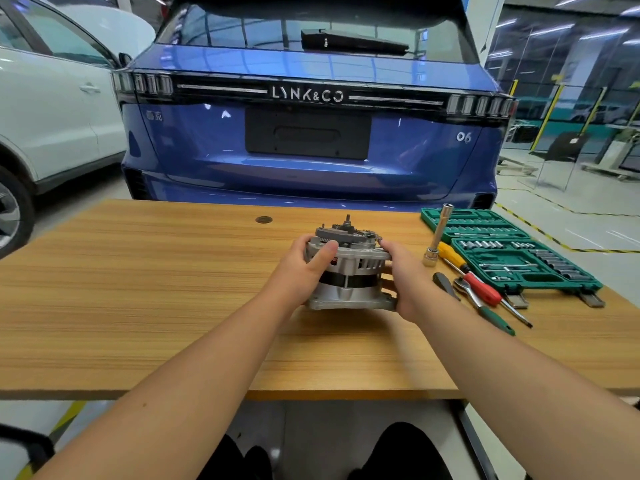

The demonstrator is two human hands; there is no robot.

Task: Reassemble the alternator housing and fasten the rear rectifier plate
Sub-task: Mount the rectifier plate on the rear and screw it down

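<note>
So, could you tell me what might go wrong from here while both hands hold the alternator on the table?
The alternator is held only by the left hand and right hand; it may twist when fasteners are tightened. The deep socket standing upright could be knocked over when reaching for the screwdriver.

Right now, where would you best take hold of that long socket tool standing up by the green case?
Grip the socket tool around its bare steel shaft, coming from the left: it leans upright, and the screwdrivers and green case crowd its right.
</note>
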